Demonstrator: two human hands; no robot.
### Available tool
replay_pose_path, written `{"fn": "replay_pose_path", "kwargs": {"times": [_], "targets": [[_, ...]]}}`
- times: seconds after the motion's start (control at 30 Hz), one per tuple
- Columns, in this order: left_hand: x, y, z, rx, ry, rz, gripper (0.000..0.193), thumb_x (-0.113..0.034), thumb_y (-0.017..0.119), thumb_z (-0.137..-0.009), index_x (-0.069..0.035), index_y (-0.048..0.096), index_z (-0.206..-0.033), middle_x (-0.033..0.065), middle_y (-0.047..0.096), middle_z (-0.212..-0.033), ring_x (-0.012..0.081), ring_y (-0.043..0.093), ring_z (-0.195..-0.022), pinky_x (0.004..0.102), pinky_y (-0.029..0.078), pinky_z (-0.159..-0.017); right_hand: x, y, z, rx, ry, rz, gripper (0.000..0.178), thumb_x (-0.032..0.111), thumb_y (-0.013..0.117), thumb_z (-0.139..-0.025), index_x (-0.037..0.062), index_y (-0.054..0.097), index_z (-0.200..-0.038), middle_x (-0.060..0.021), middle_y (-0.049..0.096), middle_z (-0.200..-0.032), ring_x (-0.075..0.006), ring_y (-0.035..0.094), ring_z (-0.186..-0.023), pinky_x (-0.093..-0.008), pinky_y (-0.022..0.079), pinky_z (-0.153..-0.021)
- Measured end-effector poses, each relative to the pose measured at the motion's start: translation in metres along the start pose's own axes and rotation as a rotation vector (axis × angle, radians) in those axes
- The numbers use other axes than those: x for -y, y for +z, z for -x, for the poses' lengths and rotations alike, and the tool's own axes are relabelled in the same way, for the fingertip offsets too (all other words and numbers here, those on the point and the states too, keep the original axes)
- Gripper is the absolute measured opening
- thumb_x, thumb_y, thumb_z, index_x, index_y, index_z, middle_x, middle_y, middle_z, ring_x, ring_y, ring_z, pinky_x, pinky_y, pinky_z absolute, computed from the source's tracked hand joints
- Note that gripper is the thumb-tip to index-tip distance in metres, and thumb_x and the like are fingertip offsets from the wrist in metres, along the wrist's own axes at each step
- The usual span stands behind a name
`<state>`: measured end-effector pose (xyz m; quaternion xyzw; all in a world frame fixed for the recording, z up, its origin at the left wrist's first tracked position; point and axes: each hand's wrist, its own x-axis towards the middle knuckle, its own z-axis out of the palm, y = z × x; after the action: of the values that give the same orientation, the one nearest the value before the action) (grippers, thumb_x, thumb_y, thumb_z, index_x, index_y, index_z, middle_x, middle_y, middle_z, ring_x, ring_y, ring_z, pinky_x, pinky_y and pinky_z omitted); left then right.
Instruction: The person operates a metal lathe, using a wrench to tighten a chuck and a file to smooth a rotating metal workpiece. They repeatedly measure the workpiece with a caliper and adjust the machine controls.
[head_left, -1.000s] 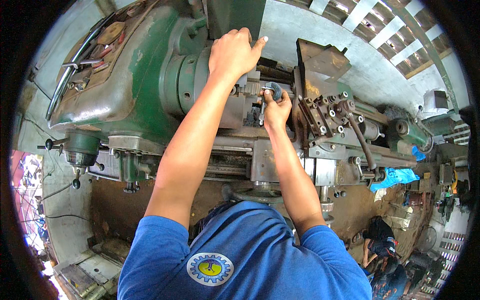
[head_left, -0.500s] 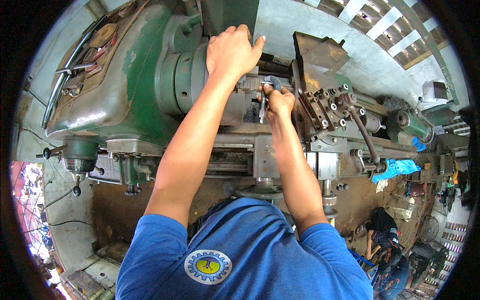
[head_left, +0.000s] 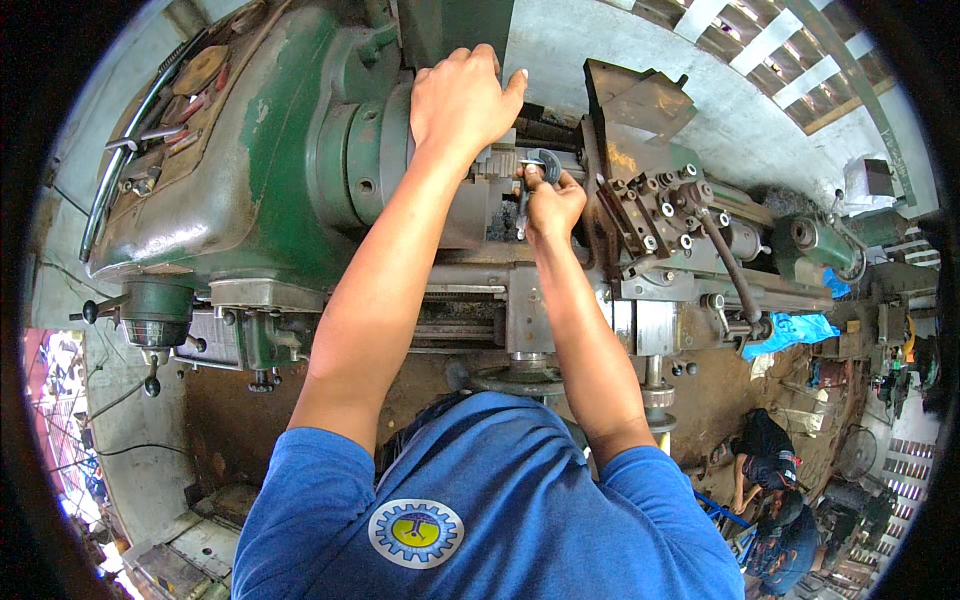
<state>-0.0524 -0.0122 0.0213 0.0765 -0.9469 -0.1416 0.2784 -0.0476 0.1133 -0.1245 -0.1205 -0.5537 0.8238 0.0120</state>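
My left hand [head_left: 465, 100] is curled over the top of the grey lathe chuck [head_left: 396, 150], its thumb sticking out to the right. The fingertips are hidden behind the chuck's far side. A stepped metal piece [head_left: 500, 162] projects from the chuck, just right of my left wrist. Beside it, my right hand [head_left: 555, 205] is closed around an outside micrometer [head_left: 549, 163]. Its dark curved frame shows above my fingers, and its slim barrel points down along my palm. Whether the micrometer touches the metal piece I cannot tell.
Right of my right hand stands the tool post [head_left: 650, 215] with bolts and a long lever [head_left: 735, 265]. The green headstock [head_left: 240, 190] fills the left, with small tools on top. A blue cloth [head_left: 790, 333] hangs at right. Another person [head_left: 770, 460] crouches at lower right.
My right hand has shifted slightly left and turned with the micrometer, so less of its barrel shows. My left hand stays on the chuck.
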Motion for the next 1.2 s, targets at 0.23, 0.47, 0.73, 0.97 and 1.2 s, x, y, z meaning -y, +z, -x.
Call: {"fn": "replay_pose_path", "kwargs": {"times": [0.23, 0.47, 0.73, 0.97, 1.2], "targets": [[0.0, 0.0, 0.0, -0.011, 0.011, -0.007, 0.042, -0.045, 0.064, -0.093, -0.004, 0.072, -0.099, 0.0171, 0.073, -0.1, 0.0346, 0.073, -0.095, 0.0497, 0.053, -0.09, 0.01, -0.002, -0.005, 0.02, 0.076, 0.01, 0.016, -0.008, 0.068, -0.093, -0.0075, 0.062, -0.108, -0.016, 0.073, -0.089, -0.02, 0.072, -0.071, -0.0299, 0.058, -0.054], [0.001, 0.0, -0.001, -0.007, 0.0, 0.009, 0.042, -0.045, 0.066, -0.091, -0.004, 0.072, -0.099, 0.0172, 0.074, -0.099, 0.035, 0.073, -0.095, 0.0498, 0.053, -0.09, -0.002, -0.001, 0.0, 0.018, -0.052, -0.074, 0.013, -0.007, 0.068, -0.093, -0.007, 0.062, -0.105, -0.0155, 0.073, -0.089, -0.0195, 0.071, -0.071, -0.03, 0.057, -0.052], [0.003, 0.001, -0.004, 0.034, -0.006, -0.009, 0.043, -0.048, 0.066, -0.091, -0.007, 0.073, -0.105, 0.016, 0.074, -0.106, 0.0347, 0.071, -0.101, 0.0496, 0.053, -0.092, 0.01, -0.007, -0.004, 0.076, 0.073, 0.012, 0.013, -0.007, 0.069, -0.092, -0.0085, 0.063, -0.104, -0.0151, 0.075, -0.087, -0.0179, 0.071, -0.067, -0.0283, 0.055, -0.054], [0.004, -0.002, -0.005, 0.051, -0.004, -0.005, 0.046, -0.045, 0.067, -0.09, -0.002, 0.072, -0.107, 0.0182, 0.074, -0.104, 0.0347, 0.072, -0.1, 0.0502, 0.05, -0.094, 0.003, -0.003, 0.003, 0.045, -0.046, -0.018, 0.011, -0.005, 0.067, -0.095, -0.0065, 0.065, -0.105, -0.0141, 0.073, -0.09, -0.0188, 0.071, -0.072, -0.0276, 0.057, -0.054], [0.003, -0.003, -0.006, 0.069, -0.025, -0.002, 0.045, -0.044, 0.069, -0.089, -0.003, 0.072, -0.108, 0.0174, 0.073, -0.107, 0.0332, 0.071, -0.104, 0.0502, 0.049, -0.097, 0.02, -0.008, 0.003, 0.073, 0.061, 0.023, 0.01, -0.003, 0.066, -0.095, -0.0075, 0.062, -0.103, -0.0172, 0.072, -0.086, -0.0215, 0.072, -0.068, -0.0281, 0.055, -0.05]]}}
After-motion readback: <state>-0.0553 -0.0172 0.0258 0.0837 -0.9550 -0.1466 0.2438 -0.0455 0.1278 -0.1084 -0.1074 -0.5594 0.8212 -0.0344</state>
